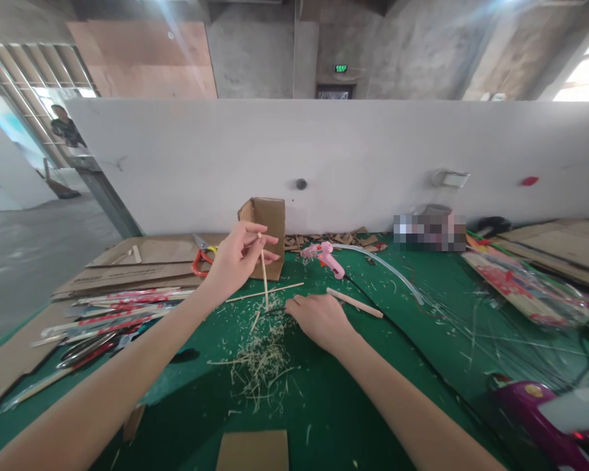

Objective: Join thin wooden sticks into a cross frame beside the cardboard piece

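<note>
My left hand (235,258) pinches the upper end of a thin wooden chopstick (264,281), which slants down towards the table. Its lower tip meets a narrow dark blade (276,309) that juts from my right hand (319,318). The fingers of that hand are wrapped round the knife, and its handle is hidden. Pale wood shavings (262,366) lie heaped below both hands. Another thin stick (285,288) rests behind the blade, and a thicker pale rod (356,303) lies beyond my right hand.
A pink glue gun (328,258) with a black cord lies behind. Orange-handled scissors (201,258) and wrapped chopsticks (122,311) are at left. A folded cardboard piece (269,222) stands near the white partition (353,157). A purple device (535,412) sits at right; a person (67,127) is far left.
</note>
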Demonstrator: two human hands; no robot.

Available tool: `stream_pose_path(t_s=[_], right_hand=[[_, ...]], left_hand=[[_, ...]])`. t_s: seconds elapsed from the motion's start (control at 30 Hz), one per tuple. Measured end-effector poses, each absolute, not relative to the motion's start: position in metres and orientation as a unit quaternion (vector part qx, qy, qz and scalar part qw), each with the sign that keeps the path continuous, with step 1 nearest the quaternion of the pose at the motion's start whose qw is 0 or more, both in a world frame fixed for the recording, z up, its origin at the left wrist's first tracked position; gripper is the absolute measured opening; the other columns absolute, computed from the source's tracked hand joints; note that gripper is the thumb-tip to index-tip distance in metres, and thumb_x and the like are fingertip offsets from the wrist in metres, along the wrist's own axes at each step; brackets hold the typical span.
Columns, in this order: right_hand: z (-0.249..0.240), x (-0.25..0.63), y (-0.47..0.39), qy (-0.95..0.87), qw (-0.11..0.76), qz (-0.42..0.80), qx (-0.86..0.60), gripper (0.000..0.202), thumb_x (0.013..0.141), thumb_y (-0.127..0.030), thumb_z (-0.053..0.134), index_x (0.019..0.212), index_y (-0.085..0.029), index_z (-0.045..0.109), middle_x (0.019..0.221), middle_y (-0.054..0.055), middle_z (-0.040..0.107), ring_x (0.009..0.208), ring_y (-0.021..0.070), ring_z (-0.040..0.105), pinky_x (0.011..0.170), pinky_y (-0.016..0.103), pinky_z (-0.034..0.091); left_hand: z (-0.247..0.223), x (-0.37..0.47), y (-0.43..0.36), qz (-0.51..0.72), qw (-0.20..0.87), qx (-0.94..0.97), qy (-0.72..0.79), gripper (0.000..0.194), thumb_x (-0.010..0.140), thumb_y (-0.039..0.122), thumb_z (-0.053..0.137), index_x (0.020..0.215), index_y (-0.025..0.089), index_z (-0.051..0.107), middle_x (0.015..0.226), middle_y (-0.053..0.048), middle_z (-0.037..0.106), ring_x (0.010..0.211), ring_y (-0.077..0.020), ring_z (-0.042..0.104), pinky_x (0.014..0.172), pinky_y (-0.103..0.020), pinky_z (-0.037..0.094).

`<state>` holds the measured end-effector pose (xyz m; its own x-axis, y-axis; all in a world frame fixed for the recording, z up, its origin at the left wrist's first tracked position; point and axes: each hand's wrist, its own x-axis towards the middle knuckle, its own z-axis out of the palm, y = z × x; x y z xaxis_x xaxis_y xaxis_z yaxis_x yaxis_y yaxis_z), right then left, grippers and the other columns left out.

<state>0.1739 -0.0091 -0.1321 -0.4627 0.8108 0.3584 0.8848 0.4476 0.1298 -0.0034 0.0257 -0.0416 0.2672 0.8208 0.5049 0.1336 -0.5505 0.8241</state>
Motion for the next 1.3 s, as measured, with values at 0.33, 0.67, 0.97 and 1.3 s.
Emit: stream_pose_path(t_s=[0.33, 0.67, 0.97, 1.3], right_hand=[[-0.133, 0.172, -0.007, -0.855, 0.119, -0.151, -0.482, 0.033, 0.094, -0.032, 0.028, 0.085, -0.021, 0.057, 0.078, 0.003, 0.064, 0.064, 0.0114, 0.056, 0.051, 0.023, 0.023], [-0.138, 0.174, -0.005, -0.843, 0.139, -0.147, -0.498, 0.034, 0.094, -0.035, 0.027, 0.084, -0.021, 0.057, 0.075, 0.001, 0.063, 0.06, 0.0108, 0.056, 0.05, 0.024, 0.02], [-0.141, 0.177, -0.005, -0.839, 0.131, -0.135, -0.511, 0.034, 0.094, -0.035, 0.027, 0.086, -0.021, 0.057, 0.076, 0.001, 0.063, 0.061, 0.0097, 0.056, 0.05, 0.024, 0.02], [-0.126, 0.173, -0.015, -0.841, 0.148, -0.137, -0.502, 0.035, 0.094, -0.035, 0.026, 0.085, -0.021, 0.058, 0.074, 0.001, 0.064, 0.058, 0.0102, 0.055, 0.049, 0.024, 0.019]], left_hand=[[-0.048, -0.006, 0.035, 0.528, 0.363, 0.708, 0.296, 0.019, 0.085, 0.027, 0.05, 0.096, 0.021, 0.036, 0.093, -0.006, 0.063, 0.067, -0.0149, 0.066, 0.068, -0.032, 0.057], [-0.049, -0.005, 0.034, 0.532, 0.359, 0.708, 0.295, 0.017, 0.085, 0.025, 0.049, 0.096, 0.021, 0.037, 0.088, -0.005, 0.063, 0.065, -0.0143, 0.066, 0.066, -0.03, 0.057], [-0.048, -0.003, 0.029, 0.541, 0.354, 0.709, 0.283, 0.015, 0.086, 0.024, 0.049, 0.095, 0.02, 0.037, 0.086, -0.004, 0.062, 0.066, -0.0145, 0.066, 0.067, -0.031, 0.057], [-0.048, -0.002, 0.03, 0.537, 0.366, 0.705, 0.283, 0.015, 0.086, 0.022, 0.049, 0.095, 0.02, 0.037, 0.086, -0.004, 0.062, 0.064, -0.0157, 0.066, 0.063, -0.032, 0.059]])
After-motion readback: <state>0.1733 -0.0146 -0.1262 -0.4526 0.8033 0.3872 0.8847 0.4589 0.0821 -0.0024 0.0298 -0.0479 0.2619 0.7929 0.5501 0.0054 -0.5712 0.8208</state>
